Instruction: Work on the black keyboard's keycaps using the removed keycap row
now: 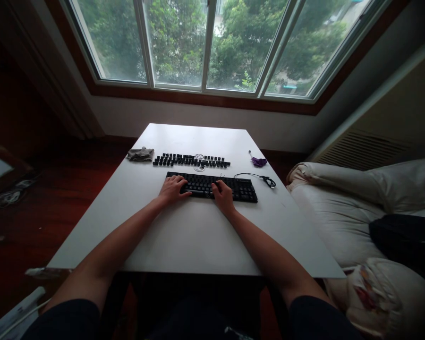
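A black keyboard [233,186] lies across the middle of a white table [194,236]. My left hand [173,189] rests on its left part, fingers spread over the keys. On the keyboard's middle sits my right hand [222,194], its fingers curled down onto the keys near the front edge. Neither hand holds anything that I can make out. Behind the keyboard, several loose black keycaps [191,160] are laid out in rows, with a thin wire puller [199,166] lying among them.
A crumpled grey cloth [140,154] lies at the table's back left, a purple item [259,161] at the back right. The keyboard's cable [262,178] curls to the right. A cream sofa [357,203] stands right of the table, windows beyond.
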{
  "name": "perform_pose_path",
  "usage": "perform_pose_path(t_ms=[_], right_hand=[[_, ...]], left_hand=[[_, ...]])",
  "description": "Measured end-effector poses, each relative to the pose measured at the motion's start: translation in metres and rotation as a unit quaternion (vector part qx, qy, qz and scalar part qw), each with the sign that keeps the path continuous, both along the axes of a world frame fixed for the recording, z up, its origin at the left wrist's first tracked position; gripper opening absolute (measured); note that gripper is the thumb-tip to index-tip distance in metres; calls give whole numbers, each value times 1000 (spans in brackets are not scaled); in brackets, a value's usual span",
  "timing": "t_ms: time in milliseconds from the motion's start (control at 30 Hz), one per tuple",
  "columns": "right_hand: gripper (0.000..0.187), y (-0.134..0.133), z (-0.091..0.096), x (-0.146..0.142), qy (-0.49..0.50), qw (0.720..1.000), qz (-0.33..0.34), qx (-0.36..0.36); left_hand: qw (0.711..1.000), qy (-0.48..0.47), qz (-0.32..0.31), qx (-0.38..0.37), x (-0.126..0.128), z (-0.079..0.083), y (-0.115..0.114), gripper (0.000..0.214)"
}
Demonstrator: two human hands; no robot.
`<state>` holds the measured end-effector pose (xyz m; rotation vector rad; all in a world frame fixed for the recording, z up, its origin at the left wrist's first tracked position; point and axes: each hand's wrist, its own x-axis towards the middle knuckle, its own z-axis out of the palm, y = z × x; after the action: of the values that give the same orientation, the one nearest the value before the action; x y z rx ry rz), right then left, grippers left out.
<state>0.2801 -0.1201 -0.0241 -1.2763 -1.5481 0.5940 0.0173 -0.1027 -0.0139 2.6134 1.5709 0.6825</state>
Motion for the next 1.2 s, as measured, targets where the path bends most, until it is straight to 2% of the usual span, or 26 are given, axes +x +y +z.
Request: perform_pose_path(t_ms=[200, 467, 667, 833, 1000, 1200], right_hand=[[37, 7, 4, -3, 51, 999, 14, -12], [33, 25, 9, -10, 25, 996, 79, -25], [30, 56, 17, -21, -9, 995, 102, -2], [27, 84, 25, -33, -48, 994, 92, 46], [22, 90, 18, -44, -58, 991, 119, 23], [20, 92, 7, -53, -83, 990, 117, 7]], left_hand=[[1000, -6, -3, -2, 0, 0, 9, 47], [1000, 3, -9, 5, 1, -2, 15, 48], [999, 10, -32, -1, 2, 1, 27, 50], [999, -11, -33, 5, 7, -1, 24, 47], [999, -27, -25, 20, 10, -3, 16, 48], [999, -32, -13, 13, 10, -3, 19, 41]])
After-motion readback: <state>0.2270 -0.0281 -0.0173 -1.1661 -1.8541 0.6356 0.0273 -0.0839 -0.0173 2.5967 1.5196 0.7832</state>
